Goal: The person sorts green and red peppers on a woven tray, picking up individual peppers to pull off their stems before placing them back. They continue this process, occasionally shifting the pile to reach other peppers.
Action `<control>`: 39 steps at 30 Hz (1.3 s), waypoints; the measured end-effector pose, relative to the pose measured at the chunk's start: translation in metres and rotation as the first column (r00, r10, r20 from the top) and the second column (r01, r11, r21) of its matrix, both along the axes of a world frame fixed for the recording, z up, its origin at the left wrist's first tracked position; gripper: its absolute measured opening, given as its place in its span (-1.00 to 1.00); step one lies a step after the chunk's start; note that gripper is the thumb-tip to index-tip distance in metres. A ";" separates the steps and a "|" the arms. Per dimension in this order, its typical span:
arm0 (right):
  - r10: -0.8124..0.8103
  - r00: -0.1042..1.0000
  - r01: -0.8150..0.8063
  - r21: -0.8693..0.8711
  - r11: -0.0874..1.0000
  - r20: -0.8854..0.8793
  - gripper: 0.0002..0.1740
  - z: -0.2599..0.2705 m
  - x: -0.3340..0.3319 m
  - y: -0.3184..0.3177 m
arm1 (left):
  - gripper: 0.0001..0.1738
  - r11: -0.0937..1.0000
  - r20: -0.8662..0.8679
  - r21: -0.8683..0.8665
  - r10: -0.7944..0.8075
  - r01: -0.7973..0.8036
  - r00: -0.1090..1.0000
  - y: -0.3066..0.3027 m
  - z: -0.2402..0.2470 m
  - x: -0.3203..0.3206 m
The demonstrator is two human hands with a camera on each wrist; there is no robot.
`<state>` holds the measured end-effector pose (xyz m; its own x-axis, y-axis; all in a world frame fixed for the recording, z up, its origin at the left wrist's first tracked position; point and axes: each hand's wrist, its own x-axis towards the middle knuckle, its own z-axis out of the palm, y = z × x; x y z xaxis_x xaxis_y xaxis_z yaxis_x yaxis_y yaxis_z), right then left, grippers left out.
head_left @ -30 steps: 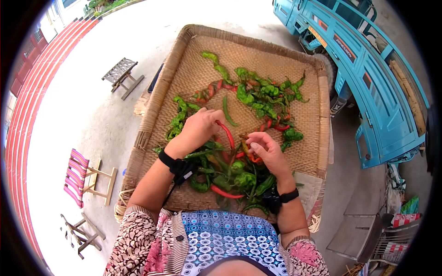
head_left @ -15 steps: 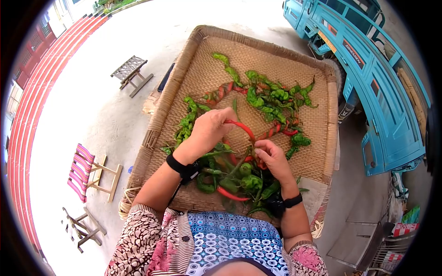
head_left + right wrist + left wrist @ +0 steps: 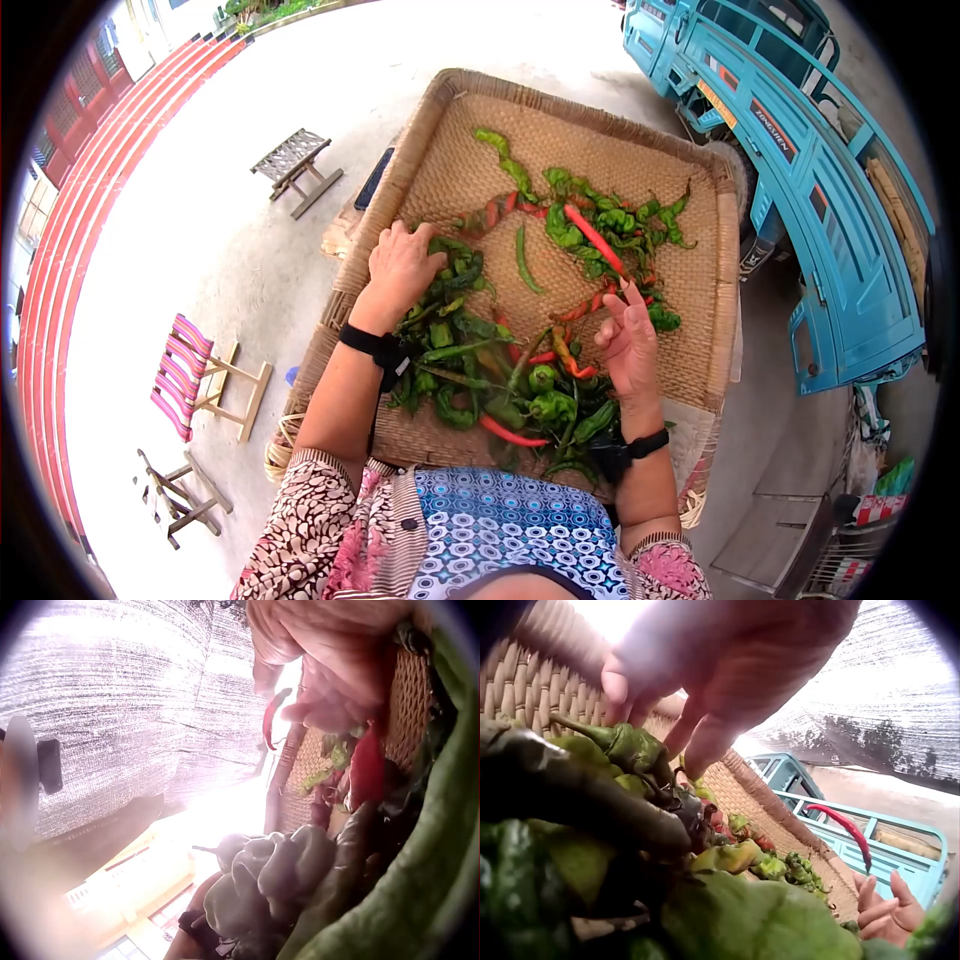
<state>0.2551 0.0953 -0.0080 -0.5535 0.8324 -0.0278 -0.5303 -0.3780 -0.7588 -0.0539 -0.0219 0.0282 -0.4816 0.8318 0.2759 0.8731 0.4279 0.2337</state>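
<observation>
My left hand [image 3: 400, 268] reaches down at the left side of the heap of green peppers [image 3: 455, 345]. In the left wrist view its fingers point down behind a stemmed green pepper [image 3: 634, 746], which covers part of the fingertips. My right hand [image 3: 632, 345] is raised over the heap's right side with its fingers spread loosely upward. Just beyond its fingertips is a long red chili pepper [image 3: 597, 240], up in the air with its stem end toward the hand. The left wrist view shows the same chili [image 3: 847, 825] above the right fingertips.
A large woven tray [image 3: 590, 112] with a raised rim holds the peppers. Twisted green peppers [image 3: 605, 220] lie farther back, and one thin green pepper [image 3: 525, 262] lies alone. A blue truck [image 3: 790, 180] stands at right, stools [image 3: 185, 365] at left.
The red chili has left the left hand and moved forward past the right hand's fingertips. My left hand has moved left onto the green peppers; the right has moved right with fingers opened.
</observation>
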 end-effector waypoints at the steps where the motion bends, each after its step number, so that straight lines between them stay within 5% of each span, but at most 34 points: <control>1: -0.025 0.999 0.025 -0.017 1.000 -0.035 -0.41 0.008 -0.001 -0.001 | -0.58 0.996 0.102 -0.086 -0.020 0.029 0.995 0.001 0.000 -0.001; 2: 0.036 0.999 -0.037 -0.041 0.998 -0.021 -0.24 -0.001 0.006 0.006 | -0.57 0.984 0.206 -0.168 -0.030 0.065 0.978 0.002 0.001 0.000; 3: 0.029 0.999 -0.027 -0.047 0.999 0.042 -0.29 -0.004 0.005 0.005 | -0.56 0.963 0.309 -0.244 -0.030 0.110 0.951 0.003 0.001 0.000; 8: 0.141 0.972 -0.148 0.023 0.989 0.186 -0.56 -0.017 0.007 0.009 | -0.68 0.955 0.344 -0.006 -0.276 0.296 0.897 0.007 -0.012 -0.009; 10: 0.145 0.974 -0.154 0.041 0.987 0.174 -0.62 -0.012 0.005 0.006 | -0.75 0.951 0.432 0.116 -0.307 0.285 0.848 0.004 0.025 0.008; 13: 0.174 0.971 -0.192 0.098 0.977 0.161 -0.61 -0.005 0.004 0.002 | -0.81 0.776 0.774 0.489 -0.596 0.399 0.211 0.006 0.044 0.023; 16: 0.215 0.960 -0.246 0.168 0.955 0.180 -0.54 0.003 0.002 -0.003 | -0.73 0.737 0.874 0.429 -0.484 0.523 -0.035 0.001 0.058 0.043; 19: 0.237 0.946 -0.290 0.250 0.924 0.221 -0.48 0.013 -0.003 -0.013 | -0.58 0.628 0.868 0.443 -0.478 0.639 -0.133 0.001 0.049 0.061; 24: 0.379 0.848 -0.489 0.268 0.830 0.370 -0.52 0.023 0.002 -0.017 | -0.30 0.540 0.923 0.325 -0.360 0.776 -0.137 0.003 0.046 0.085; 27: 0.368 0.810 -0.515 0.253 0.819 0.457 -0.64 0.015 0.002 -0.018 | -0.22 0.624 0.938 0.328 -0.304 0.710 -0.166 0.004 0.043 0.093; 30: 0.272 0.829 -0.423 0.229 0.876 0.489 -0.75 0.011 0.003 -0.015 | -0.15 0.588 0.866 0.263 -0.494 0.765 0.082 -0.001 0.051 0.090; 33: 0.122 0.894 -0.248 0.250 0.936 0.430 -0.80 0.012 0.001 -0.014 | -0.11 0.687 0.843 0.152 -0.466 0.711 0.271 0.002 0.040 0.074; 35: -0.005 0.917 -0.122 0.292 0.949 0.398 -0.80 0.006 -0.001 -0.009 | -0.30 0.774 0.812 0.294 -0.512 0.560 0.280 0.006 0.034 0.055; 37: -0.099 0.973 0.049 0.230 0.972 0.210 -0.68 0.014 -0.005 -0.008 | -0.49 0.863 0.553 0.192 -0.488 0.467 0.675 0.009 0.024 0.032; 39: -0.212 0.977 0.207 0.134 0.969 0.020 -0.53 0.020 -0.009 -0.009 | -0.55 0.900 0.255 0.183 -0.431 0.395 0.865 0.013 -0.003 0.009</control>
<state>0.2466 0.0863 0.0125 -0.3669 0.9275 0.0724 -0.5602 -0.1581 -0.8131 -0.0452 -0.0092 0.0247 -0.1734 0.9408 0.2911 0.8524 -0.0047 0.5229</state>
